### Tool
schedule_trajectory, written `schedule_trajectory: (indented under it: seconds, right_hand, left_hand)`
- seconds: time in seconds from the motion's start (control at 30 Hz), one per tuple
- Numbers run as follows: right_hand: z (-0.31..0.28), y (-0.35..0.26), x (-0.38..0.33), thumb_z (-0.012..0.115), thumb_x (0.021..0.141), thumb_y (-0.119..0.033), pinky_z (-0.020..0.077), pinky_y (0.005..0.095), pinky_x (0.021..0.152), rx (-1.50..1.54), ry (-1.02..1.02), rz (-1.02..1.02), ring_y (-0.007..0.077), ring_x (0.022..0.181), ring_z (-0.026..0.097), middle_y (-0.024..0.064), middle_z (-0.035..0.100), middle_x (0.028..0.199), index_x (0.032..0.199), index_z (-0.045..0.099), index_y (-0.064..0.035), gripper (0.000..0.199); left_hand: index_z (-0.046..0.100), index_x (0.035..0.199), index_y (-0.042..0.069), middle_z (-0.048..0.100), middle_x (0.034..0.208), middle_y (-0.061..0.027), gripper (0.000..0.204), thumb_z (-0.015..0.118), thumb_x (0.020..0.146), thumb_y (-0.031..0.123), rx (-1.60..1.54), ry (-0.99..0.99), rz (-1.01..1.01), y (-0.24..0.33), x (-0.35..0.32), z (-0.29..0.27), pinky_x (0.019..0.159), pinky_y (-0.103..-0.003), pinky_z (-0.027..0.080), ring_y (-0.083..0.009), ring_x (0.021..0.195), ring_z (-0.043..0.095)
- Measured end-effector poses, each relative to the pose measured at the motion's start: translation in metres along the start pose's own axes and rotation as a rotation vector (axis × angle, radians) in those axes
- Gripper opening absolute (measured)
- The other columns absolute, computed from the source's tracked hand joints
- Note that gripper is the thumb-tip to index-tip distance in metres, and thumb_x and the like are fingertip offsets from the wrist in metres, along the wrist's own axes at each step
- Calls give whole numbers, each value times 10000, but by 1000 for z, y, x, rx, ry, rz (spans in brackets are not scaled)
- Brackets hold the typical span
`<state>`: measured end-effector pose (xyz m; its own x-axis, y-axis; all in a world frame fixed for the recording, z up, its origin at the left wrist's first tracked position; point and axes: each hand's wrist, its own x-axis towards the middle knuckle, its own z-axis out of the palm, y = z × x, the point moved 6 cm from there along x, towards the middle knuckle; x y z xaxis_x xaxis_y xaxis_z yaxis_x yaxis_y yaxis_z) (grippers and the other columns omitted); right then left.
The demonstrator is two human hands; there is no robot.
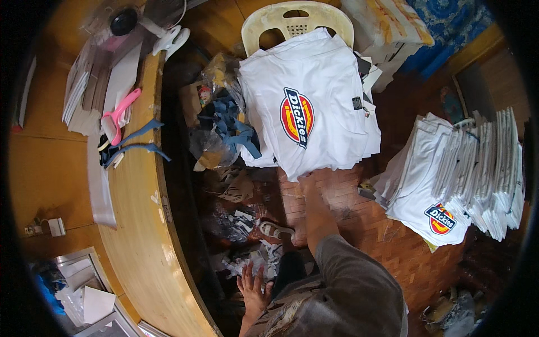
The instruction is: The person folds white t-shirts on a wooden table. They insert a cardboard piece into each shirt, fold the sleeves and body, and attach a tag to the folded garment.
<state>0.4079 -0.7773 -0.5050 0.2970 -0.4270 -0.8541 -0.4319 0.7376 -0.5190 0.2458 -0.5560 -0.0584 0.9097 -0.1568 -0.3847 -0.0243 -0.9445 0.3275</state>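
Observation:
A white T-shirt with a red, yellow and dark-blue printed emblem lies on top of a stack of white garments on a cream plastic chair. My right arm reaches forward to its near hem. There my right hand grips the edge, and the cloth is drawn to a point beside it. Most of that hand's fingers are hidden by the fabric. Lower down and to the left, my left hand hangs above scraps on the floor, fingers spread, holding nothing.
Pink-handled scissors and blue strips lie on the curved wooden table at left. Blue scraps in plastic bags sit left of the chair. Folded white shirts form a tall pile at right. A sandalled foot is below.

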Motion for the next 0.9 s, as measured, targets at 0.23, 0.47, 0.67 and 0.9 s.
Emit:
schedule_trajectory:
  seconds: [0.23,0.47,0.67,0.9]
  right_hand:
    - [-28,20,3,569,769,-99,413,276,755,54,173,-111,161,882,504,108,529,995,1061,494,36,331]
    - [71,-279,-274,539,781,-74,437,252,700,-290,-512,-1191,173,757,583,85,617,871,899,599,-16,144]
    - [47,-344,-543,575,716,-242,452,385,594,-1023,-1002,-1758,281,648,593,116,598,664,826,643,-166,150]
    - [-12,-363,-630,577,722,-221,430,372,507,-1004,-586,-2052,253,592,580,74,580,611,773,575,-123,111]
  left_hand:
    - [453,1155,124,363,1231,-118,452,585,726,176,-28,-28,134,28,22,-9,910,-476,254,-322,1157,317]
    - [503,1034,29,555,968,-144,396,543,656,-83,-336,326,382,39,70,-99,872,-372,351,-322,1010,479]
    - [469,996,-12,483,1138,-169,320,583,703,-64,-893,541,820,132,107,-208,944,-337,309,-257,1125,420]
    - [476,759,28,553,767,-53,204,657,683,-23,-1323,520,878,153,87,-216,655,-198,402,-78,691,499]
